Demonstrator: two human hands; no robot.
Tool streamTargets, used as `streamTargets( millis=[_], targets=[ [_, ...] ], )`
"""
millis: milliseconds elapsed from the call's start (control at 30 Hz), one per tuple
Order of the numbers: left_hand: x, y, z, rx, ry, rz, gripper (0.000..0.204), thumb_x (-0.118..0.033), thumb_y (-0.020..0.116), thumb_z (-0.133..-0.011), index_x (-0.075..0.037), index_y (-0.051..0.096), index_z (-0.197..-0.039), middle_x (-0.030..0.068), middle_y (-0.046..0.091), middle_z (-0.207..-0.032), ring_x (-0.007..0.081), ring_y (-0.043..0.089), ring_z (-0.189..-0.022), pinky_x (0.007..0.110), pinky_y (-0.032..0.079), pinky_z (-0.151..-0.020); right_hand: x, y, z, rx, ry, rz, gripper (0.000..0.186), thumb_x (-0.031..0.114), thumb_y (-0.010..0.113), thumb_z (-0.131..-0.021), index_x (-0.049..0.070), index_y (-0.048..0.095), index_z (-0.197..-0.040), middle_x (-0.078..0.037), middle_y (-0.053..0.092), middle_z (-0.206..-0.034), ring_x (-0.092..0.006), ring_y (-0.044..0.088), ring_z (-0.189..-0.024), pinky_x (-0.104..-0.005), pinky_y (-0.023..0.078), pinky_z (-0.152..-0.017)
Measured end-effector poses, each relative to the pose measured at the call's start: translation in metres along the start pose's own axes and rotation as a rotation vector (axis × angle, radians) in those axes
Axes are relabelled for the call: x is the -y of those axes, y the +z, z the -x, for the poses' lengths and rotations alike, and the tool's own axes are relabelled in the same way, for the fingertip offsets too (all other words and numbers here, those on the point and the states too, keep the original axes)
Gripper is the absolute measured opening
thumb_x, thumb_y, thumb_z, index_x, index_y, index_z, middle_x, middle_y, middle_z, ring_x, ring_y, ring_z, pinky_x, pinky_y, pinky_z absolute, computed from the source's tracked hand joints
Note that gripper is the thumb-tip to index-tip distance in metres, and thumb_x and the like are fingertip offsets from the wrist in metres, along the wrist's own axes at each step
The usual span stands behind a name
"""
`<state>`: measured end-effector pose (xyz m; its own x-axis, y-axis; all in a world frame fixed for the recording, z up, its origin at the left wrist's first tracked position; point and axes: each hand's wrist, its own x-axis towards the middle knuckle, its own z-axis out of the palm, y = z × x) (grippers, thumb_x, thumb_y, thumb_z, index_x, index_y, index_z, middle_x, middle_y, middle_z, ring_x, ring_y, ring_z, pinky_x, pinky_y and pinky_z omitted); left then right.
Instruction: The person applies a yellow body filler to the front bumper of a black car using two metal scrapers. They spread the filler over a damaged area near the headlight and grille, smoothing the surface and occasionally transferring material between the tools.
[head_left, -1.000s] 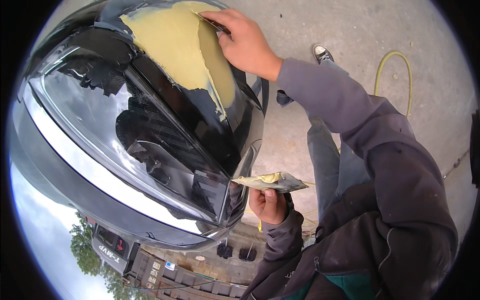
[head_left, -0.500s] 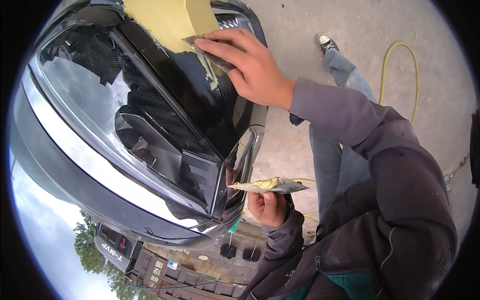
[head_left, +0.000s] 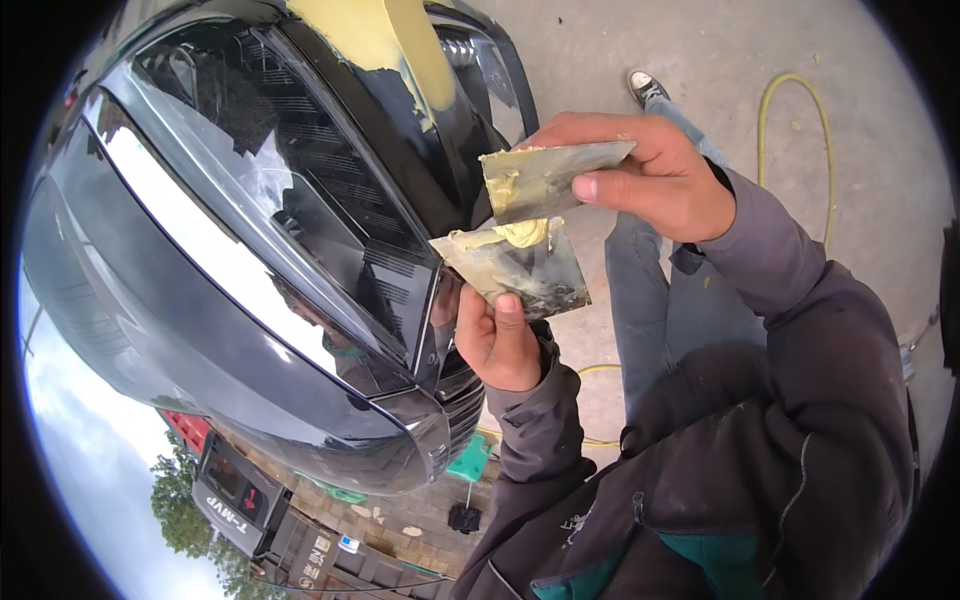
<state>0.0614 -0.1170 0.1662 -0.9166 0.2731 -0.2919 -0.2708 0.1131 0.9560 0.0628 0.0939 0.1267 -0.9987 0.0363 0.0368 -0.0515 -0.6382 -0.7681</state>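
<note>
My right hand (head_left: 655,180) grips a flat metal spreader (head_left: 540,175) smeared with yellow putty, thumb across its face. Just below it, my left hand (head_left: 505,345) holds up a square metal plate (head_left: 545,270) carrying a lump of yellow putty (head_left: 525,232) along its upper part; the two tools are very close together. Behind them is a dark, glossy car (head_left: 200,300) with a side window. A thick yellow putty coat (head_left: 355,30) covers part of the body panel beside that window, with a ragged lower end.
My legs in jeans (head_left: 640,300) stand on a concrete floor (head_left: 880,160), where a yellow hose (head_left: 762,150) loops. At the lower left are a grey truck (head_left: 225,485), trees (head_left: 175,520) and a green object (head_left: 470,460) on paving.
My right hand has come down and away from the puttied panel, turning the spreader face up over the plate. My left hand has raised and tilted the plate.
</note>
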Motion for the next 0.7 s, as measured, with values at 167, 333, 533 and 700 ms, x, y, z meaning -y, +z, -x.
streamTargets(
  millis=[167,333,533,700],
  targets=[
    [-0.035,0.016,0.024,0.037,0.076,0.182,0.041,-0.01,0.052,-0.09,0.011,0.041,-0.123,0.0159,0.055,-0.115,0.0211,0.054,-0.103,0.033,0.04,-0.093,0.044,0.013,0.053,0.147,-0.096,0.473,0.033,-0.001,0.047,-0.086,-0.001,0.054,-0.118,-0.017,0.057,-0.113,-0.0232,0.057,-0.102,-0.0328,0.044,-0.089],
    [-0.057,0.01,0.083,0.154,-0.234,0.463,0.039,-0.012,0.055,-0.087,0.003,0.042,-0.12,0.0127,0.059,-0.099,0.0258,0.063,-0.08,0.04,0.055,-0.069,0.102,0.029,0.099,-0.149,0.159,0.211,0.038,0.006,0.05,-0.088,0.002,0.048,-0.126,-0.011,0.059,-0.107,-0.0165,0.058,-0.096,-0.0297,0.047,-0.084],
    [-0.112,0.105,0.157,0.5,-0.589,0.72,0.027,-0.021,0.059,-0.086,-0.003,0.046,-0.101,0.0124,0.059,-0.072,0.0249,0.061,-0.056,0.034,0.052,-0.046,0.15,0.077,0.123,0.041,0.364,-0.372,0.048,0.023,0.059,-0.089,-0.001,0.047,-0.128,-0.003,0.059,-0.105,-0.0075,0.056,-0.091,-0.0215,0.045,-0.078],
    [-0.129,0.12,0.145,0.25,-0.189,0.888,0.029,-0.012,0.056,-0.088,-0.006,0.046,-0.114,0.0107,0.062,-0.082,0.0231,0.064,-0.068,0.036,0.054,-0.059,0.169,0.029,0.166,-0.114,0.417,-0.252,0.039,0.015,0.058,-0.089,-0.001,0.05,-0.123,-0.004,0.061,-0.102,-0.0105,0.058,-0.093,-0.0268,0.047,-0.08]
  ],
)
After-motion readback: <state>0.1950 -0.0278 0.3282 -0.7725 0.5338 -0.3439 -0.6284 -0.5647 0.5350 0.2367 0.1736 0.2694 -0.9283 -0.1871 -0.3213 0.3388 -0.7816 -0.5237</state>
